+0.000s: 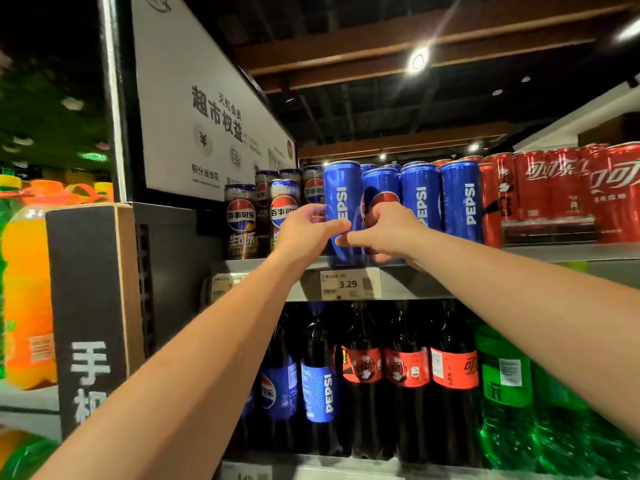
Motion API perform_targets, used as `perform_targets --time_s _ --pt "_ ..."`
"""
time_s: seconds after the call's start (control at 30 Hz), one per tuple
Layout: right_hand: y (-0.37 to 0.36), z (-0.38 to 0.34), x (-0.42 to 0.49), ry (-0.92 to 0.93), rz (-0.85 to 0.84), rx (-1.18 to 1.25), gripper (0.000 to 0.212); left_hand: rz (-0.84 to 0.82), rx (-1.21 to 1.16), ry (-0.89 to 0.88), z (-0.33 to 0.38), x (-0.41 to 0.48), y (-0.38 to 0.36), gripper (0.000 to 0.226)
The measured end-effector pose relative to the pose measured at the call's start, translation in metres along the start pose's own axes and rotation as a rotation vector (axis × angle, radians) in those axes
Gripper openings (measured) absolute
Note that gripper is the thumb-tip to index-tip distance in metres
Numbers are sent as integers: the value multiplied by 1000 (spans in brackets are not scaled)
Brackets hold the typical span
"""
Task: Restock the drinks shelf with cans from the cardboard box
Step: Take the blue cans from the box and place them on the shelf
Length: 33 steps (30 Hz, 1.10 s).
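Entry, head view. The shelf [450, 282] is a grey sheet-metal ledge with a flat front lip. It crosses the frame from centre out toward 3 o'clock.

The front Pepsi can [341, 199] is a tall, slim, glossy blue cylinder. It stands upright at the shelf's front edge, just above frame centre.

- My left hand [306, 233] grips this can from its 9 o'clock side, fingers wrapped round the wall and thumb laid across the lower front.
- My right hand [388, 233] curls its fingers round the second Pepsi can [382, 183], the neighbour at 3 o'clock. Its thumb stretches left and touches the front can low down.
- Both forearms are bare.

Further blue cans [460, 199] of the same slim shape stand packed side by side at 3 o'clock of the two held ones. Beyond them are shiny red cans [561, 188] with white script. At 9 o'clock of the front can stand dark cans [240, 220] bearing a round red-white-blue badge.

A paper price tag [349, 284] sits on the lip at 6 o'clock of the front can. Below it are dark plastic cola bottles [407, 375], and ribbed green bottles [505, 382] lie toward 4 o'clock.

At 8 o'clock I note a black-faced box [90, 306] with a brown edge. At 9 o'clock is an orange bottle [27, 289], and at 11 o'clock a matt white sign [194, 109].
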State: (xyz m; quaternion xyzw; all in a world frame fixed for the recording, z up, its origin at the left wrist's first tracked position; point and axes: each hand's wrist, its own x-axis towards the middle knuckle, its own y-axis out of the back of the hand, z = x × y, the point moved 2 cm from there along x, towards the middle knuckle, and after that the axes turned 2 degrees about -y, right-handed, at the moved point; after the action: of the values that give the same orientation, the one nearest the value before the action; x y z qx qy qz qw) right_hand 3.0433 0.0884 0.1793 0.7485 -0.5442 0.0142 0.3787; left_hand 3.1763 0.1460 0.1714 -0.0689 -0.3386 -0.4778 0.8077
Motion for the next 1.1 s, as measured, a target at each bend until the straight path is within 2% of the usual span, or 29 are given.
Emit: perform_targets --time_s 0.1,0.2,0.33,0.47,0.6,0.8,0.93,1.03,1.1 --pt "3 0 -6 32 -11 -88 31 29 70 -11 2 -7 2 42" --pt "10 0 -11 76 53 -261 32 62 323 -20 4 -15 6 60" --pt "22 1 -26 107 76 -390 32 -7 642 20 11 -37 6 55" --pt "41 7 -54 165 37 -535 28 -36 815 54 28 -66 -8 47" --pt "65 18 -91 232 8 -684 29 -78 981 102 42 -101 -32 49" --pt "87 60 -160 270 -126 -812 18 -127 1022 199 49 -170 -88 47" --pt "90 103 -203 241 -188 -779 21 -189 1041 243 39 -218 -129 27" --pt "84 138 -230 217 -245 -776 28 -236 1080 290 19 -249 -155 45" --pt "77 162 -245 201 -290 -772 30 -267 1087 312 5 -266 -170 45"
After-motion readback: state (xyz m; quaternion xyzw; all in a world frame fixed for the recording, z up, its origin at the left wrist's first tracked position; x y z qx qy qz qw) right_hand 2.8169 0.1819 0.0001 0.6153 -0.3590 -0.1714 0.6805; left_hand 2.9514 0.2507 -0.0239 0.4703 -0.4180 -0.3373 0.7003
